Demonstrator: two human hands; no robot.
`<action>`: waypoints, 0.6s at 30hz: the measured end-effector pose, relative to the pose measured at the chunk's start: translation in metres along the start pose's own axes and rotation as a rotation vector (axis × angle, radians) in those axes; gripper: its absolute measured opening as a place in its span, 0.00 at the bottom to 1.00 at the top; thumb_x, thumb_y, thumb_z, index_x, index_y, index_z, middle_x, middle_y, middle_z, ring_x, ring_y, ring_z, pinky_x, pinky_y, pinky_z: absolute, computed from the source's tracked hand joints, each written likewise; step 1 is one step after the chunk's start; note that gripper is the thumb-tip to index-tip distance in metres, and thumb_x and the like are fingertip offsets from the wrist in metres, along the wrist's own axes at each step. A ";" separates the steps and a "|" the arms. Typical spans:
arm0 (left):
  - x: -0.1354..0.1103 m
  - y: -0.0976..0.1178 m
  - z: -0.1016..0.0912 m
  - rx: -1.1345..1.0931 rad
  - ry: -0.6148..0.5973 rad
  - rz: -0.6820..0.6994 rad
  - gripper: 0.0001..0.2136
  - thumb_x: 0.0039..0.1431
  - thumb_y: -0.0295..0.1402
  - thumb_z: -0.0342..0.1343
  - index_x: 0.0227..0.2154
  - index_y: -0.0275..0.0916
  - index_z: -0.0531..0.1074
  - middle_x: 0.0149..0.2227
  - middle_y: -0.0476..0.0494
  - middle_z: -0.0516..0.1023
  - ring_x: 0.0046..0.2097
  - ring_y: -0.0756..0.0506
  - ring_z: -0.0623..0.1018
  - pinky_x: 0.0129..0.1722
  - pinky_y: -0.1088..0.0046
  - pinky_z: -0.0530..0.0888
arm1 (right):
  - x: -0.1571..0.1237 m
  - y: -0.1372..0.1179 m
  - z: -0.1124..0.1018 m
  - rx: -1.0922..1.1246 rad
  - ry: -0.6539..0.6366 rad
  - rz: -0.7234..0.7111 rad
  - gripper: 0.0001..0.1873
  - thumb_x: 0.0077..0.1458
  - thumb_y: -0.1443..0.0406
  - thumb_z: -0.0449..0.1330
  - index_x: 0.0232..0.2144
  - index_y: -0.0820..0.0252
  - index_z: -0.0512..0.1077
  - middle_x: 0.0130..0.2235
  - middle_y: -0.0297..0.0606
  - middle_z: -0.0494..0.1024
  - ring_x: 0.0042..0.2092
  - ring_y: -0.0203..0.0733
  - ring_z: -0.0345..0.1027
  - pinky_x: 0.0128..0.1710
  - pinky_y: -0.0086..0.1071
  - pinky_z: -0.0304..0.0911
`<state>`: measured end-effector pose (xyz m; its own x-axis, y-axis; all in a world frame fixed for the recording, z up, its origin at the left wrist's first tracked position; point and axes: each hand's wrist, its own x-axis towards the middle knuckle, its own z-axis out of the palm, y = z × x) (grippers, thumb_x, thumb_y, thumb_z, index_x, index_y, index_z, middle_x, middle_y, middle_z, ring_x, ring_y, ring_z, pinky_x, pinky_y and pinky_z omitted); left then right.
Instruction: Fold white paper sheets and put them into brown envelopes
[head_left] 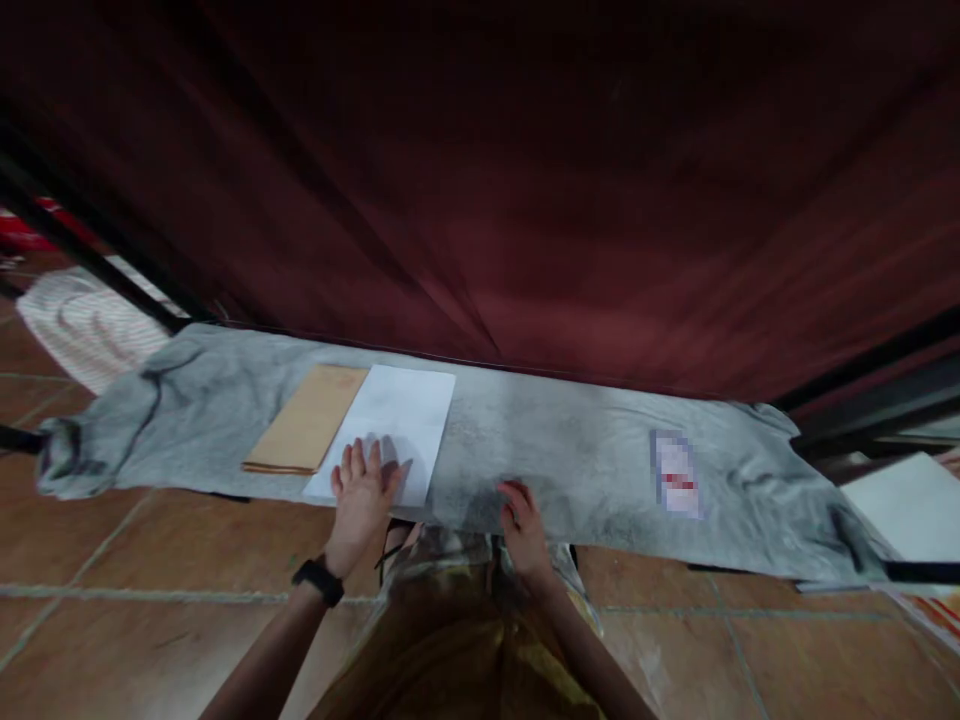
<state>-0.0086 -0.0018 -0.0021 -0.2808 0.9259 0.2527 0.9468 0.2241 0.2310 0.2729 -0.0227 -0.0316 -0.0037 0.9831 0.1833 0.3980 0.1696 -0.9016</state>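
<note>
My left hand (363,496), with a dark band on its wrist, lies fingers spread on the lower part of a white sheet of paper (405,410). Directly left of the sheet is a flat stack of brown paper (309,418), its right edge meeting or slightly under the white sheet. My right hand (523,530) is at the front edge of the grey cloth (555,430), fingers loosely bent and apart, with nothing visible in them. Further right on the cloth rests a small whitish packet with a red mark (676,475), blurred out in the picture.
A dark red curtain (570,230) hangs right behind the cloth-covered bench, between dark metal bars (892,360). At the left is striped fabric (97,320); at the right, a white board or sheet (907,505). Brown floor tiles (187,560) show below.
</note>
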 end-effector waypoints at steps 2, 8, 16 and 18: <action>-0.001 -0.015 0.002 0.024 -0.019 -0.046 0.35 0.66 0.51 0.47 0.66 0.27 0.58 0.69 0.17 0.54 0.71 0.27 0.52 0.64 0.39 0.56 | 0.005 -0.005 0.019 -0.002 -0.030 -0.005 0.19 0.61 0.67 0.51 0.50 0.51 0.75 0.53 0.41 0.75 0.55 0.44 0.69 0.59 0.43 0.65; -0.010 -0.029 0.008 0.091 -0.063 -0.044 0.37 0.65 0.53 0.48 0.66 0.27 0.59 0.68 0.17 0.56 0.70 0.26 0.55 0.64 0.42 0.57 | 0.022 -0.019 0.072 -0.034 -0.097 -0.008 0.21 0.58 0.71 0.52 0.50 0.55 0.76 0.52 0.42 0.75 0.55 0.44 0.69 0.59 0.40 0.65; -0.014 -0.017 -0.003 0.115 -0.033 0.032 0.35 0.67 0.51 0.43 0.67 0.27 0.56 0.68 0.16 0.56 0.70 0.26 0.56 0.63 0.41 0.57 | 0.040 -0.043 0.105 -0.216 -0.137 -0.060 0.21 0.56 0.74 0.56 0.51 0.58 0.75 0.51 0.44 0.75 0.54 0.46 0.66 0.58 0.42 0.65; -0.012 -0.018 -0.005 0.084 -0.049 0.044 0.35 0.67 0.50 0.43 0.67 0.28 0.54 0.68 0.16 0.55 0.70 0.26 0.55 0.63 0.40 0.57 | 0.042 -0.047 0.108 -0.279 -0.139 -0.059 0.19 0.57 0.73 0.57 0.51 0.59 0.74 0.51 0.44 0.74 0.55 0.46 0.65 0.58 0.41 0.63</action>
<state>-0.0230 -0.0184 -0.0044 -0.2324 0.9487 0.2145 0.9685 0.2055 0.1404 0.1545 0.0186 -0.0238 -0.1515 0.9755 0.1597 0.6294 0.2198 -0.7453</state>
